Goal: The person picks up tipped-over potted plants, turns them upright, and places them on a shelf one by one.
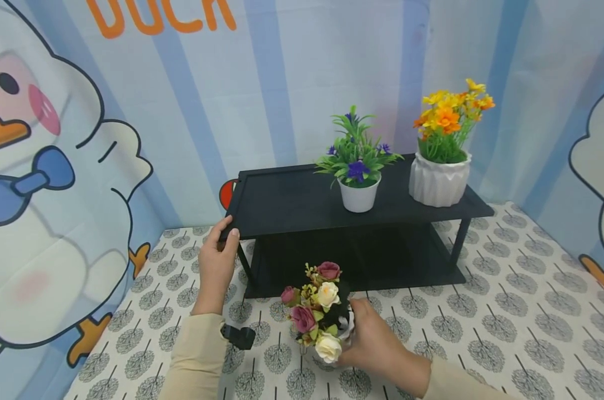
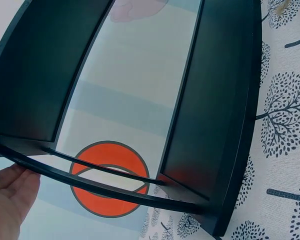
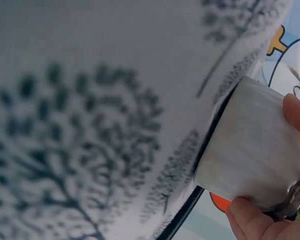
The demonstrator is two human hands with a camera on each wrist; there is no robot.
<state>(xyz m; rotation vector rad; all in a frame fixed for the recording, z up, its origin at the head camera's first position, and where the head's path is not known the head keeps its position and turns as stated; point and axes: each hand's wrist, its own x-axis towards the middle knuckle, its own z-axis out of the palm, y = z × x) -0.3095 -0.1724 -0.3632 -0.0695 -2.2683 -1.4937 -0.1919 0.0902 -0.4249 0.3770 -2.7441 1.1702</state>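
Note:
A black two-tier shelf stands on the patterned cloth. My left hand grips the front left corner of its upper tier; in the left wrist view the fingers meet the side edge. In front of the shelf, my right hand holds a potted bunch of artificial roses, pink and cream, tilted to the left. The right wrist view shows its whitish pot, tied with twine, between the thumb and fingers.
On the upper tier stand a white pot with purple flowers and, to its right, a ribbed white pot with yellow and orange flowers. A tree-print cloth covers the table. Behind hangs a blue striped duck backdrop.

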